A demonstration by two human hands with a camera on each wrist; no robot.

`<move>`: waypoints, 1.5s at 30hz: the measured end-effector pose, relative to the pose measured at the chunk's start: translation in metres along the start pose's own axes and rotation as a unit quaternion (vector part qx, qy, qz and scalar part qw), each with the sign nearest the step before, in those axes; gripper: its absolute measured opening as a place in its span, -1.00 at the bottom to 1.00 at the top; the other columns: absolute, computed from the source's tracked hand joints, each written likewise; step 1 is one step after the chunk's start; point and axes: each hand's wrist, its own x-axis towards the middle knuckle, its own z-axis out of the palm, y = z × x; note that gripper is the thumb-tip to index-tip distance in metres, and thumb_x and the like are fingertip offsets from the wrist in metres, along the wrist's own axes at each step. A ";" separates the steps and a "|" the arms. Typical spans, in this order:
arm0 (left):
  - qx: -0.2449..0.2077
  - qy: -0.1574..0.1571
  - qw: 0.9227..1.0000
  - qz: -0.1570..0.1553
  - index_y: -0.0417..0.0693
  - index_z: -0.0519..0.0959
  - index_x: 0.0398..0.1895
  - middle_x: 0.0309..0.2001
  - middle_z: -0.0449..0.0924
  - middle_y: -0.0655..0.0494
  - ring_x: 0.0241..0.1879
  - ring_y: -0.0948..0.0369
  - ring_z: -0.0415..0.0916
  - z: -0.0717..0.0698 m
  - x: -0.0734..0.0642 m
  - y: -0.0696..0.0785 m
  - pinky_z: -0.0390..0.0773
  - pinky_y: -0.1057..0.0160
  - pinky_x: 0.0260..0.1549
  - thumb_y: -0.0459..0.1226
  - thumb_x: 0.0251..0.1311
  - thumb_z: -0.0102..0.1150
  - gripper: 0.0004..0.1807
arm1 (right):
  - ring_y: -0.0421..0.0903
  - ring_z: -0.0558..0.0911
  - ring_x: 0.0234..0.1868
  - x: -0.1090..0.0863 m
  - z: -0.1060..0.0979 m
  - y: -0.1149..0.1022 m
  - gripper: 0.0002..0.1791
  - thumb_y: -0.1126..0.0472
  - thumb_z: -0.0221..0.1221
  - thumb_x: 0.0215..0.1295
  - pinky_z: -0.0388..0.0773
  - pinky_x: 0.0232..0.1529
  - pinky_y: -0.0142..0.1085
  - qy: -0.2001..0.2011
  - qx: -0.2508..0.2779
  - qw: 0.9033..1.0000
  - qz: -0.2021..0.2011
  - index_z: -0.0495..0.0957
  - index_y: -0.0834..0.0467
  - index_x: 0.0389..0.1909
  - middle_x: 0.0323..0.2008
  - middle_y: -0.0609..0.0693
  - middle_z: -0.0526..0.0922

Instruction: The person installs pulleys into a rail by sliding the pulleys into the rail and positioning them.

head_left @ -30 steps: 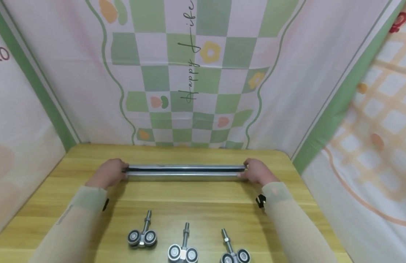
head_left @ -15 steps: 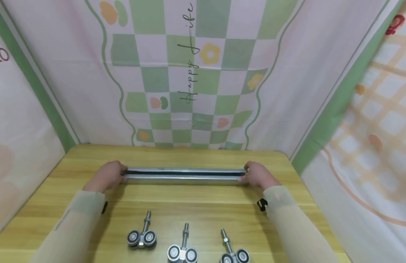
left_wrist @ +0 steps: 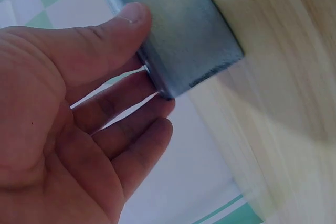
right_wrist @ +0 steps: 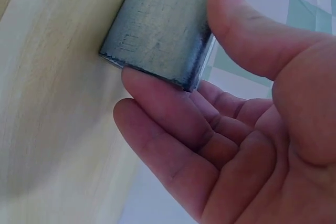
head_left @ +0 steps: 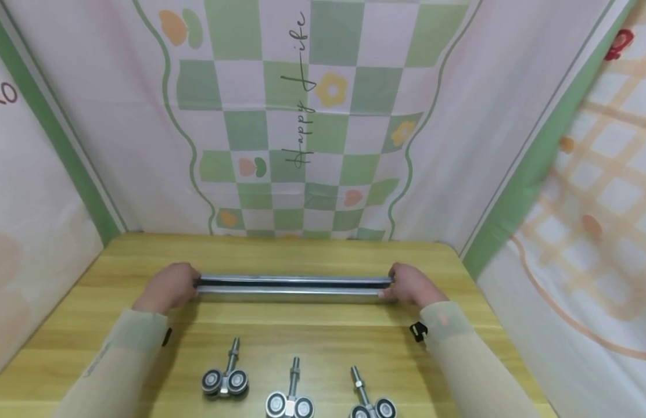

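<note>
A long silvery metal track rail [head_left: 294, 296] runs left to right across the far half of the wooden table, its dark slot facing up. My left hand [head_left: 171, 286] grips its left end. In the left wrist view the thumb presses the rail's flat side, with fingers behind and beyond the end. The right end is held by my right hand [head_left: 413, 285]. From the right wrist, the thumb lies on the side edge and a finger touches under the cut end. Nearer me lie several roller hangers with threaded bolts: left [head_left: 225, 380], middle [head_left: 290, 403], right [head_left: 372, 408].
The wooden table [head_left: 302, 334] has rounded far corners. Behind it hangs a green-and-white checked cloth [head_left: 328, 128], with more printed cloth on both sides. Black straps show at both wrists.
Both hands have drawn the rail slightly nearer to me, keeping hold of its ends. The roller hangers stay in place, while the head view has shifted a little.
</note>
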 end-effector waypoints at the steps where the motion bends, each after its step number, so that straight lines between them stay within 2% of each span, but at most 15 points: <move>1: 0.001 0.000 1.000 0.000 -0.28 0.67 -0.24 -0.25 0.66 -0.17 -0.26 -0.08 0.59 0.000 -0.001 0.000 0.58 -0.10 -0.20 -0.44 0.04 0.30 -0.82 | 0.14 0.58 -0.08 -0.001 0.000 0.000 -0.27 0.04 0.45 0.12 0.53 -0.03 0.11 -0.002 0.000 1.000 -0.001 0.42 0.43 0.14 -0.12 0.20 0.62; 3: 0.000 0.000 1.000 0.003 -0.19 0.64 -0.43 -0.40 0.61 -0.03 -0.40 0.03 0.52 0.001 -0.003 0.001 0.56 0.00 -0.34 -0.45 0.02 0.27 -0.95 | 0.14 0.58 -0.08 -0.002 0.001 -0.001 -0.27 0.04 0.46 0.11 0.53 -0.03 0.11 -0.005 0.002 1.000 -0.001 0.42 0.43 0.14 -0.12 0.20 0.62; 5: -0.001 -0.003 1.000 0.003 -0.09 0.53 -0.57 -0.53 0.51 0.09 -0.51 0.11 0.42 0.002 -0.005 0.001 0.48 0.09 -0.47 -0.46 0.01 0.25 -0.86 | 0.14 0.58 -0.08 -0.003 0.003 -0.001 -0.25 0.04 0.47 0.09 0.53 -0.02 0.11 -0.009 0.005 1.000 0.001 0.42 0.42 0.14 -0.12 0.20 0.62; 8: -0.010 -0.003 1.000 0.001 -0.06 0.48 -0.63 -0.58 0.45 0.13 -0.56 0.15 0.37 0.005 -0.008 0.001 0.43 0.15 -0.53 -0.47 0.02 0.23 -0.80 | 0.15 0.58 -0.08 -0.003 0.004 -0.001 -0.24 0.03 0.48 0.07 0.52 -0.01 0.12 -0.010 0.005 1.000 0.001 0.41 0.40 0.14 -0.12 0.19 0.62; 12: -0.013 0.003 1.000 0.000 -0.17 0.62 -0.48 -0.47 0.56 0.05 -0.50 0.13 0.42 0.006 -0.010 0.001 0.51 0.08 -0.44 -0.47 0.01 0.26 -0.95 | 0.15 0.58 -0.06 -0.005 0.006 0.001 -0.25 0.02 0.48 0.07 0.51 0.02 0.12 -0.008 -0.003 1.000 -0.001 0.41 0.38 0.14 -0.11 0.19 0.62; 16: -0.007 0.005 1.000 0.000 -0.26 0.68 -0.29 -0.34 0.64 -0.04 -0.41 0.10 0.48 0.006 -0.012 0.002 0.57 -0.03 -0.30 -0.46 0.00 0.29 -0.84 | 0.13 0.58 -0.08 -0.006 0.006 0.001 -0.27 0.02 0.47 0.08 0.52 0.00 0.11 -0.009 -0.007 1.000 -0.001 0.41 0.37 0.13 -0.12 0.19 0.62; 23: -0.009 0.002 1.000 -0.006 -0.28 0.68 -0.26 -0.30 0.65 -0.09 -0.40 0.09 0.50 0.005 -0.013 0.004 0.58 -0.05 -0.28 -0.48 0.00 0.29 -0.81 | 0.11 0.58 -0.09 -0.008 0.004 0.001 -0.27 0.01 0.46 0.09 0.53 -0.02 0.10 -0.011 -0.007 1.000 0.004 0.41 0.36 0.14 -0.12 0.17 0.62; 29: -0.001 0.008 1.000 -0.002 -0.19 0.68 -0.36 -0.43 0.60 0.05 -0.46 0.13 0.46 0.005 -0.014 0.003 0.56 0.01 -0.36 -0.45 -0.01 0.32 -0.89 | 0.13 0.59 -0.08 -0.010 0.004 0.001 -0.24 -0.01 0.47 0.07 0.53 -0.02 0.12 -0.009 -0.012 1.000 0.001 0.41 0.36 0.15 -0.10 0.20 0.62; 31: -0.003 0.014 1.000 -0.001 -0.22 0.68 -0.32 -0.39 0.62 0.01 -0.42 0.09 0.50 0.006 -0.014 0.001 0.58 -0.03 -0.31 -0.45 -0.03 0.34 -0.85 | 0.15 0.59 -0.06 -0.011 0.004 0.001 -0.24 -0.02 0.46 0.07 0.53 -0.02 0.12 -0.008 -0.012 1.000 -0.001 0.41 0.36 0.15 -0.08 0.21 0.62; 33: -0.010 0.018 1.000 -0.001 -0.28 0.68 -0.25 -0.33 0.64 -0.07 -0.35 0.02 0.54 0.007 -0.014 -0.001 0.58 -0.09 -0.24 -0.45 -0.04 0.35 -0.78 | 0.16 0.58 -0.04 -0.011 0.004 0.001 -0.24 -0.02 0.46 0.08 0.52 -0.02 0.13 -0.006 -0.012 1.000 -0.001 0.41 0.36 0.15 -0.06 0.23 0.61; 37: -0.026 0.026 0.999 0.002 -0.39 0.63 -0.09 -0.14 0.62 -0.28 -0.10 -0.22 0.55 0.009 -0.013 -0.009 0.49 -0.25 -0.03 -0.41 -0.04 0.40 -0.61 | 0.14 0.59 -0.06 -0.012 0.005 0.001 -0.27 -0.01 0.45 0.10 0.54 -0.03 0.11 -0.003 -0.010 1.000 0.005 0.42 0.34 0.16 -0.05 0.21 0.61; 41: -0.060 0.033 0.998 0.001 -0.38 0.61 -0.03 -0.11 0.60 -0.26 -0.05 -0.24 0.52 0.011 -0.013 -0.017 0.47 -0.27 -0.02 -0.37 -0.04 0.43 -0.55 | 0.11 0.59 -0.08 -0.016 0.007 -0.001 -0.31 0.03 0.43 0.14 0.53 -0.03 0.10 0.008 -0.008 1.000 0.002 0.43 0.34 0.16 -0.07 0.19 0.62; 45: -0.092 0.031 0.995 0.000 -0.32 0.60 -0.02 -0.14 0.58 -0.13 -0.11 -0.14 0.53 0.012 -0.012 -0.021 0.50 -0.24 -0.07 -0.37 -0.05 0.45 -0.54 | 0.21 0.59 -0.02 -0.025 0.011 -0.002 -0.28 0.03 0.39 0.21 0.49 0.04 0.15 0.035 -0.021 0.999 -0.021 0.39 0.40 0.21 -0.04 0.27 0.63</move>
